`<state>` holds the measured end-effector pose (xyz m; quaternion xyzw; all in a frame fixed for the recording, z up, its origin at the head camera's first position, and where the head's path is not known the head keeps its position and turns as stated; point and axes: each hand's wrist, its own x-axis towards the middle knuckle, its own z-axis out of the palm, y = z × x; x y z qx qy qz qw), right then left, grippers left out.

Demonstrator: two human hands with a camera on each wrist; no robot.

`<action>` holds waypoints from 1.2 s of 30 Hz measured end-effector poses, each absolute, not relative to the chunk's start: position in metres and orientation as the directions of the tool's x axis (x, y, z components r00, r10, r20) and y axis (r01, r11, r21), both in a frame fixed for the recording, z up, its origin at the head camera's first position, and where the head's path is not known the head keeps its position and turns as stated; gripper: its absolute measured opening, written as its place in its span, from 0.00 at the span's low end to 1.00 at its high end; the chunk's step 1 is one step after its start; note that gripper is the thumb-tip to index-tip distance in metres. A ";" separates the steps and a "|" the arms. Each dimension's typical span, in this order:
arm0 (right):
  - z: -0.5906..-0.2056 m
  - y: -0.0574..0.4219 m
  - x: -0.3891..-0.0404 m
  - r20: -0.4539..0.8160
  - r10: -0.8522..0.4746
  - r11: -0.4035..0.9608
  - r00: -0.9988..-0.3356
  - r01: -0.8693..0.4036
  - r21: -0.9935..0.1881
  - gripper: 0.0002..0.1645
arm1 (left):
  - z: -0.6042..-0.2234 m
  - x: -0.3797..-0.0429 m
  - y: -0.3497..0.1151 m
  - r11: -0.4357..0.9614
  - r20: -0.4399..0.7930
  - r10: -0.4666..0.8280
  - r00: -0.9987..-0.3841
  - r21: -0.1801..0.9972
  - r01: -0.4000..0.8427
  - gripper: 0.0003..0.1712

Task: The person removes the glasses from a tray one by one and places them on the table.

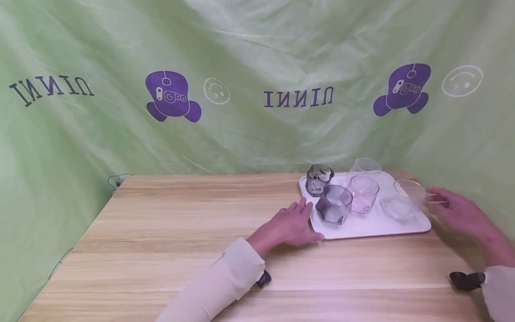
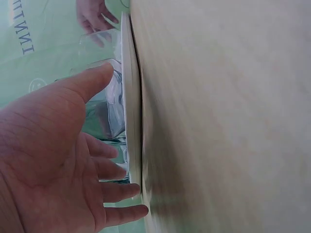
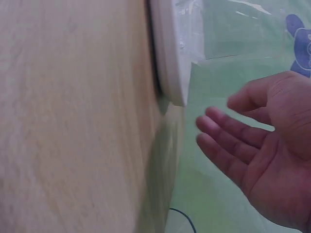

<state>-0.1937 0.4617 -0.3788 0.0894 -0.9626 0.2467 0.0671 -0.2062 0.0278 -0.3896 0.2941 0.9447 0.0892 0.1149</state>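
A white tray (image 1: 370,229) lies at the back right of the table with several drinking glasses on it. They are a dark wavy glass (image 1: 319,182), a grey glass (image 1: 334,206), a pink-tinted glass (image 1: 363,197), a clear glass (image 1: 366,166) behind, and another clear glass (image 1: 402,201) at the right. My left hand (image 1: 289,225) is at the tray's left edge, fingers spread and fairly straight; its fingertips meet the rim in the left wrist view. Beyond the tray's right edge, my right hand (image 1: 466,214) hovers with fingers loosely bent, apart from the tray (image 3: 170,58) in the right wrist view.
The wooden table (image 1: 169,241) extends left and forward of the tray. A green curtain (image 1: 241,138) with purple prints hangs right behind it. Dark cables (image 1: 116,182) show at the table's left edge.
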 end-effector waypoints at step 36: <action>-0.385 0.456 -0.203 0.081 -0.182 0.897 -0.980 -0.199 -0.394 0.15 | -0.388 -0.219 0.021 0.825 -0.204 0.565 -0.799 0.144 0.547 0.49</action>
